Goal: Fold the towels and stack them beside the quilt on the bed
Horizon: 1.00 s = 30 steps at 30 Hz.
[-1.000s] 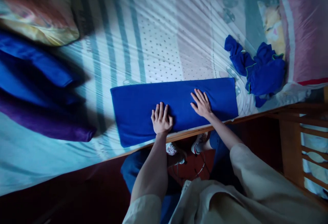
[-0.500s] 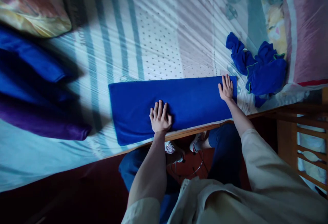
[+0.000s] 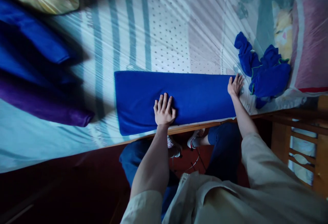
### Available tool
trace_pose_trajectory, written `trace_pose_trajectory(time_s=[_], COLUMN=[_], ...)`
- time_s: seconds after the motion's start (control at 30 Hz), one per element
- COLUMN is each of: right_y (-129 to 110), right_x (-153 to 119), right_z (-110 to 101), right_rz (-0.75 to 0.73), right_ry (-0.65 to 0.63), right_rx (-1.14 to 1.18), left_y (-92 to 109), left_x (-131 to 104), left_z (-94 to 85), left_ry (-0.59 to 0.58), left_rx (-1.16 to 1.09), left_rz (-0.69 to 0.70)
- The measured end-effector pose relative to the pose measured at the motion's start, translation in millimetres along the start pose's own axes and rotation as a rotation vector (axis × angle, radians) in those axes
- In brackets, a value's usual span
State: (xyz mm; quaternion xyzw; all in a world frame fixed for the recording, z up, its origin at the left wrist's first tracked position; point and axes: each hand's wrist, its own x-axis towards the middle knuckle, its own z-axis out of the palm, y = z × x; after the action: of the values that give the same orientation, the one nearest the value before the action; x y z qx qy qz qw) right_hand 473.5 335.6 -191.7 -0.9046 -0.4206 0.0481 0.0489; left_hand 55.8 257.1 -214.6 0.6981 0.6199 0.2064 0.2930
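A wide bed [image 3: 166, 29] filled the view, its sheet smooth and printed with stripes and dots. Along its near edge lay a long, soft blue towel [image 3: 200, 94], folded into a narrow rectangle. Stacked blue and purple cloths [image 3: 38, 90] sat left; a crumpled blue cloth [image 3: 266, 77] lay right. The left hand [image 3: 164, 111] pressed flat on the towel, fingers spread. The right hand [image 3: 235, 85] rested at the towel's right end, fingers loose.

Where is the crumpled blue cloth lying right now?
The crumpled blue cloth lies on the bed's right side, between the folded blue towel and the pink pillow.
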Motion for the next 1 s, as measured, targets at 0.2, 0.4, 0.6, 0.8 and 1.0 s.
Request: trace_pose_trajectory(time_s=[0.2, 0.4, 0.6, 0.8, 1.0], right_y=[-40.3, -65.7, -66.6, -73.4, -78.1], right_x=[-143.4, -282.2, -310.3, -310.0, -304.2], right_z=[-17.9, -31.3, -20.4, -11.6, 1.3], right_rz=[-0.141, 0.248, 0.586, 0.805, 0.806], right_ry=[-0.08, -0.445, -0.591, -0.692, -0.593], right_rx=[0.462, 0.868, 1.013, 1.082, 1.125], left_y=[0.7, 0.5, 0.2, -0.6, -1.6], left_x=[0.5, 0.7, 0.5, 0.5, 0.3], left_z=[-1.7, -2.8, -2.3, -1.9, -2.2], left_ry=[-0.017, -0.039, -0.041, -0.052, -0.049], left_rx=[-0.026, -0.044, -0.044, -0.039, -0.025], left_rz=[-0.009, -0.019, -0.018, -0.019, -0.009])
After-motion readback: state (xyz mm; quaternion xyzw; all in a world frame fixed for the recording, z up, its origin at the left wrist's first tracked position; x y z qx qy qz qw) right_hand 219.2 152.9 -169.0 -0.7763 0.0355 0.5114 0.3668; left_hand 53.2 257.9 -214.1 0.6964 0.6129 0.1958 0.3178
